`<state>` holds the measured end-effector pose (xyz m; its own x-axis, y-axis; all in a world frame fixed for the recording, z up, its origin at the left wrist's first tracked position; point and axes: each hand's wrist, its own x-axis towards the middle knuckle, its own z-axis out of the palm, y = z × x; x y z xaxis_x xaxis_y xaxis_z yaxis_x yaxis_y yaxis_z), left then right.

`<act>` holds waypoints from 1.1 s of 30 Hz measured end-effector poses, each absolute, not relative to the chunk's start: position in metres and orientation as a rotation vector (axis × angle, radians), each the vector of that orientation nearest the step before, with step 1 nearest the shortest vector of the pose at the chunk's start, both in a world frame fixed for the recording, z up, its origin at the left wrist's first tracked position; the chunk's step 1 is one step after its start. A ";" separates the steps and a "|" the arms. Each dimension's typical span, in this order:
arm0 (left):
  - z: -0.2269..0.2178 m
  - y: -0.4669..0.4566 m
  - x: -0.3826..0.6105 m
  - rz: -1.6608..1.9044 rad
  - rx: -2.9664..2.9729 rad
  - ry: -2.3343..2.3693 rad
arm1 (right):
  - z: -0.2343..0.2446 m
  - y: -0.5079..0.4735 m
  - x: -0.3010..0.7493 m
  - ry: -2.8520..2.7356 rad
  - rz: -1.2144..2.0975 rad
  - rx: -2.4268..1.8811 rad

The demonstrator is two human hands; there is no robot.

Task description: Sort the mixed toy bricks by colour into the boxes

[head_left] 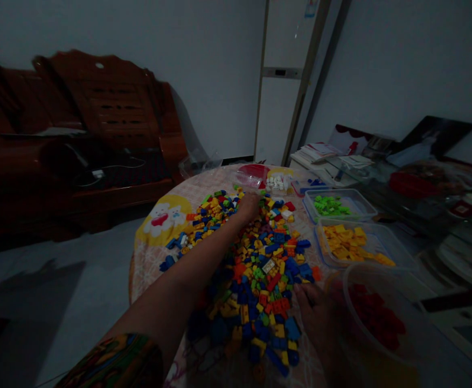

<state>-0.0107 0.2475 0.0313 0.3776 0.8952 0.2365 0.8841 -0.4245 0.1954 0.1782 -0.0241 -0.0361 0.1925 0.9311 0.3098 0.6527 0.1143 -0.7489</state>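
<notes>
patterned sleeve (118, 362) foremost, left hand (249, 207) curls among bricks (258, 258), right hand (317, 311) half-curled beside them, both grips unclear.

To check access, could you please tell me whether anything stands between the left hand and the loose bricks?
Nothing visible does: the left hand is at the far part of the loose bricks; whether it grips one is hidden.

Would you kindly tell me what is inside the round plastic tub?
The round plastic tub holds red pieces; whatever lies beneath the uppermost ones is hidden from view.
</notes>
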 end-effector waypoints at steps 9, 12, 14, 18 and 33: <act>0.033 0.244 -0.005 0.551 2.483 1.598 | -0.037 -0.024 0.178 -1.549 0.375 -1.606; 0.034 0.239 -0.007 0.743 2.282 1.439 | -0.037 -0.025 0.178 -1.537 0.385 -1.593; 0.034 0.228 -0.011 0.826 2.019 1.195 | -0.036 -0.024 0.178 -1.538 0.386 -1.576; 0.036 0.193 -0.021 0.763 1.425 0.693 | -0.033 -0.024 0.178 -1.534 0.360 -1.549; 0.032 0.155 -0.028 0.700 1.102 0.490 | -0.041 -0.027 0.179 -1.512 0.356 -1.570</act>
